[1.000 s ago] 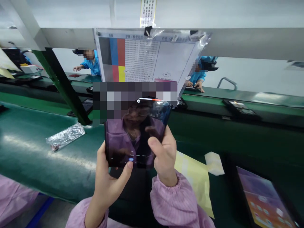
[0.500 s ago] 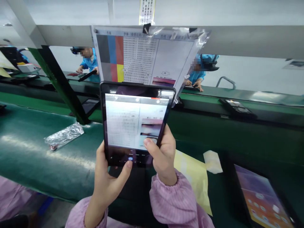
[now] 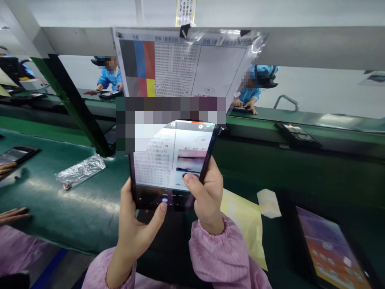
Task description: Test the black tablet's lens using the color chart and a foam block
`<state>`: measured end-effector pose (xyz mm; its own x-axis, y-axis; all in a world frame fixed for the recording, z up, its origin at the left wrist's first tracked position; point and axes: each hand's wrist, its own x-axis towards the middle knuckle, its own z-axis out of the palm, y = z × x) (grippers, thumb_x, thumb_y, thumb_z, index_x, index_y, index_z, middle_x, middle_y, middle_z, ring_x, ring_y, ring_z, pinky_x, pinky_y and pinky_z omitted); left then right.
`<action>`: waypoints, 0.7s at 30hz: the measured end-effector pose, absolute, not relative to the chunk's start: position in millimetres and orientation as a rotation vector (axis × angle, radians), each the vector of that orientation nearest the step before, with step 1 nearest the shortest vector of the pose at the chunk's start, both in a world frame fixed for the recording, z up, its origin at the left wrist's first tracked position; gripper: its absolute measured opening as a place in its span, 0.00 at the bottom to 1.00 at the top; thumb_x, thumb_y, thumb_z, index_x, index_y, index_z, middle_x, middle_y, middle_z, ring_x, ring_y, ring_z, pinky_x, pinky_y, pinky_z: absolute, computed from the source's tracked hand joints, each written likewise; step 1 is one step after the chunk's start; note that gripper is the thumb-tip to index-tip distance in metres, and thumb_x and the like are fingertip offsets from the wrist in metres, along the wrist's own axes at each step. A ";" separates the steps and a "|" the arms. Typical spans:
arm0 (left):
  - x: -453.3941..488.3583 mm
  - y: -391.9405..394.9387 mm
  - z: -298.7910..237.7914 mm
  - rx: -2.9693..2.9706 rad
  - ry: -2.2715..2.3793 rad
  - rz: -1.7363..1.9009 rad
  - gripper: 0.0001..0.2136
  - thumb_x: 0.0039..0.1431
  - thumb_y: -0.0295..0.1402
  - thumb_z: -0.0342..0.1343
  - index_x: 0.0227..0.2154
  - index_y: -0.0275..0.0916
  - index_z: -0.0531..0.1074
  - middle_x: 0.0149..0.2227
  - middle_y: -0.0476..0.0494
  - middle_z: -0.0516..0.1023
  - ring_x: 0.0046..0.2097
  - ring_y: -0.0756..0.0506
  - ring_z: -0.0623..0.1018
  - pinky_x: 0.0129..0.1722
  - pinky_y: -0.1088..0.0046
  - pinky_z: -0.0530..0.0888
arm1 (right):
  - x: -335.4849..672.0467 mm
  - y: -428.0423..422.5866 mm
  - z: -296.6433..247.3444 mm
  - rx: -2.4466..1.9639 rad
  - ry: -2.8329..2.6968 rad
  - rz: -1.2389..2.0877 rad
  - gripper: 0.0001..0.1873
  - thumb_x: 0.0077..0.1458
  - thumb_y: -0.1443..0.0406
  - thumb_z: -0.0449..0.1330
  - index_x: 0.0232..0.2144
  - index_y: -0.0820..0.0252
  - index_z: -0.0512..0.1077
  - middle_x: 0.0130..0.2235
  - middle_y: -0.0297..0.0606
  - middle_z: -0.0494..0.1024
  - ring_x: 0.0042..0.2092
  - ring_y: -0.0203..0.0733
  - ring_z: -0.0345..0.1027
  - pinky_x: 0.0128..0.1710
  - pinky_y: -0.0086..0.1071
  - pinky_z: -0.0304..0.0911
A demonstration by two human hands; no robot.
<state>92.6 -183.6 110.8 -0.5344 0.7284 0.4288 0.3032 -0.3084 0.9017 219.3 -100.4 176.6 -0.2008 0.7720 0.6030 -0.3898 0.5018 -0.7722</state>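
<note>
Tablet (image 3: 156,172): held up above the surface (image 3: 60,204) in the middle of the scene, tilted, screen toward the wearer; a blurred block hides its far left part. The screen shows printed lines at left and a pinkish picture at right.
Left hand (image 3: 135,228): clamped on the tablet's near left corner, forearm rising from the near left. Its thumb (image 3: 159,214) reaches right across the lower border, the tip just beside a small blue icon; the fingers lie along the left edge and partly out of sight behind.
Right hand (image 3: 209,196): gripping the right edge, wrist bent inward, forearm coming from the near right. Its thumb bends over the edge and covers a bit of the screen's near right part; most fingers are hidden behind.
Pink sleeves (image 3: 221,253): gathered at both wrists.
Colour chart (image 3: 174,68): hanging just beyond the tablet, in clear plastic.
Right side: yellow sheet (image 3: 246,228), small white piece (image 3: 268,203) and second tablet (image 3: 333,249), lit, lying farther right.
Left side: clear plastic bag (image 3: 81,172) on the surface; at the far left edge, a co-worker's hands (image 3: 13,216) near a dark device (image 3: 19,153).
</note>
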 end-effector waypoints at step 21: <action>86.4 -180.3 101.2 1.463 1.559 1.958 0.34 0.56 0.32 0.70 0.64 0.43 0.63 0.46 0.43 0.73 0.35 0.50 0.76 0.28 0.81 0.77 | 217.3 -102.6 175.7 -0.414 -1.409 1.028 0.15 0.61 0.64 0.67 0.50 0.53 0.74 0.43 0.37 0.83 0.42 0.50 0.79 0.43 0.40 0.79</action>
<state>86.4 -180.3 101.2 -0.4688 0.6970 0.5426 0.3726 -0.4009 0.8369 217.3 -102.6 175.7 -0.1550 0.7812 0.6047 -0.3379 0.5333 -0.7755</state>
